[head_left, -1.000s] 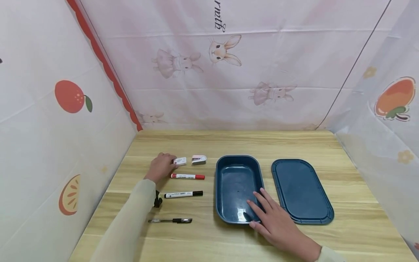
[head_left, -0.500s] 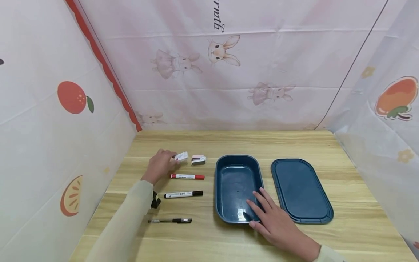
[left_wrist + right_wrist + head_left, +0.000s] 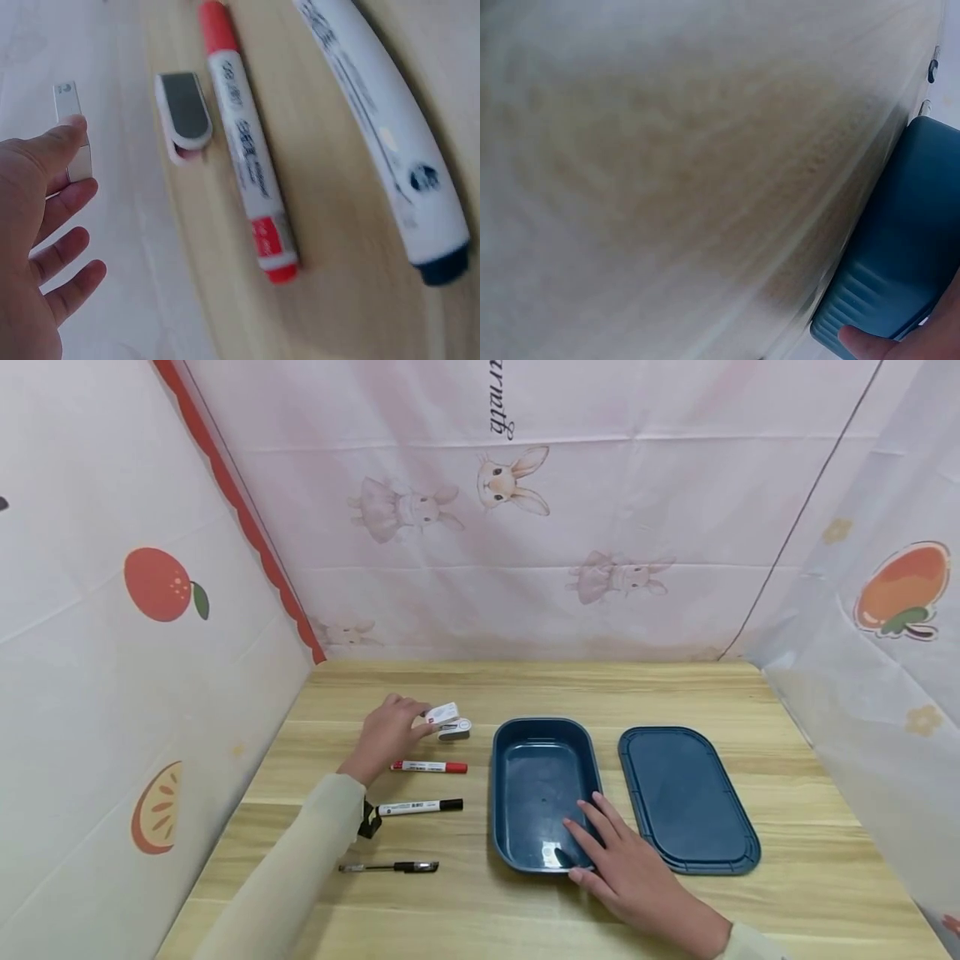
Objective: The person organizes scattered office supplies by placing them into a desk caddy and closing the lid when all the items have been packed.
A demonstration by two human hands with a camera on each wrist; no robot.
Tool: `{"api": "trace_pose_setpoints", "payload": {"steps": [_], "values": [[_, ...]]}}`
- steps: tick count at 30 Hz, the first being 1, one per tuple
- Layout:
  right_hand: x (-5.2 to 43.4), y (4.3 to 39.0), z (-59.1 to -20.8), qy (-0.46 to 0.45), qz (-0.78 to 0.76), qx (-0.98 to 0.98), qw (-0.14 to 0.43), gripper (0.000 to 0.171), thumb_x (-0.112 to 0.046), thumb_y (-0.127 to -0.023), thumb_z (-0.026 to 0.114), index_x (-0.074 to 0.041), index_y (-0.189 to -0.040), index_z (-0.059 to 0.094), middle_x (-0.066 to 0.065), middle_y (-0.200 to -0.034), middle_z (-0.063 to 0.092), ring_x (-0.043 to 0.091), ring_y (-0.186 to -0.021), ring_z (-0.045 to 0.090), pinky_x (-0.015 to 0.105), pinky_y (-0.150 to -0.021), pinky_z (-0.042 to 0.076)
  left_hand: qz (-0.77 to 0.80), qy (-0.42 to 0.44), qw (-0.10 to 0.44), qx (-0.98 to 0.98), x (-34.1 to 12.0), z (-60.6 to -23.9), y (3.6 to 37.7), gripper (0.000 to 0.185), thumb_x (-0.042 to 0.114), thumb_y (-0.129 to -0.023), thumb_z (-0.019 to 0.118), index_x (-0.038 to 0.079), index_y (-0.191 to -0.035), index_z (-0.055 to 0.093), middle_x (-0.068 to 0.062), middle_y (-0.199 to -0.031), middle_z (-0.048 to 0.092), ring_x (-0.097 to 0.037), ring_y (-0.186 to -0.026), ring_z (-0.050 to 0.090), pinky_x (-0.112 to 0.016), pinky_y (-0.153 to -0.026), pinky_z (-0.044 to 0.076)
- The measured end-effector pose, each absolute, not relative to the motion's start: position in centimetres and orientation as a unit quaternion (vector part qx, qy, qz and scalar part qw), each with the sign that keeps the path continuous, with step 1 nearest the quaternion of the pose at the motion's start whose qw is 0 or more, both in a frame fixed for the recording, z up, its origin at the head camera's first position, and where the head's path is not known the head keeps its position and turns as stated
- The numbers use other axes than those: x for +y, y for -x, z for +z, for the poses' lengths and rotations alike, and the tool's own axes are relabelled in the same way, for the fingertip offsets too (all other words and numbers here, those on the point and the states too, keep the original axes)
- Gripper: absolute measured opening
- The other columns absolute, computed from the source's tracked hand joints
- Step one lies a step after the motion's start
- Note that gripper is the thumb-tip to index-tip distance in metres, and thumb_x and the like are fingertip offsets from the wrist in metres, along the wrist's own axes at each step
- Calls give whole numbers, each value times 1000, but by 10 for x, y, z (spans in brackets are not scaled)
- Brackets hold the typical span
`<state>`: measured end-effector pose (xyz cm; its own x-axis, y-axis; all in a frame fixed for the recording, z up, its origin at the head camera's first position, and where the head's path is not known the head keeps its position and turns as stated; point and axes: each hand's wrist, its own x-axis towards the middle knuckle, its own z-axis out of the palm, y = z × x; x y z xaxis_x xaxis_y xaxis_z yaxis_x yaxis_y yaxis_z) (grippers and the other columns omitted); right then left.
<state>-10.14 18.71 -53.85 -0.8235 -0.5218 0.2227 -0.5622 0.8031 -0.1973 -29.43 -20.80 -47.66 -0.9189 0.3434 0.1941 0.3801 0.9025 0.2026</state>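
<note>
My left hand (image 3: 386,737) pinches a white eraser (image 3: 442,713) between thumb and fingertips; in the left wrist view the eraser (image 3: 81,161) stands upright in the pinch, the other fingers loosely bent. Just under it in the head view lies a small pencil sharpener (image 3: 454,732), partly overlapped. My right hand (image 3: 637,878), fingers spread, rests over the near right corner of an open blue plastic box (image 3: 536,793). In the right wrist view its thumb (image 3: 866,343) lies against the box's outer wall (image 3: 900,232).
On the wooden table, left of the box, lie a red marker (image 3: 431,767), a black marker (image 3: 420,807) and a black pen (image 3: 390,867). Flat at the right is the blue lid (image 3: 690,802). Printed cloth walls (image 3: 525,543) enclose the back and sides.
My left hand has lifted the eraser from its place and carried it rightward, over the sharpener. My right hand and the box have stayed put.
</note>
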Motion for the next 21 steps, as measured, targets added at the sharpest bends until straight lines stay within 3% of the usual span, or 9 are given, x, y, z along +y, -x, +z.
{"api": "trace_pose_setpoints", "payload": {"steps": [21], "values": [[187,103,-539,-287,123,-947,77,61,-56,-101,49,-28,-155,42,9,-163,33,30,-154,19,54,-110,41,-91,247,75,-962,-135,-458,285,43,48,-92,71,23,-127,71,3,-119,72,-18,-105,55,-35,-83,52]]}}
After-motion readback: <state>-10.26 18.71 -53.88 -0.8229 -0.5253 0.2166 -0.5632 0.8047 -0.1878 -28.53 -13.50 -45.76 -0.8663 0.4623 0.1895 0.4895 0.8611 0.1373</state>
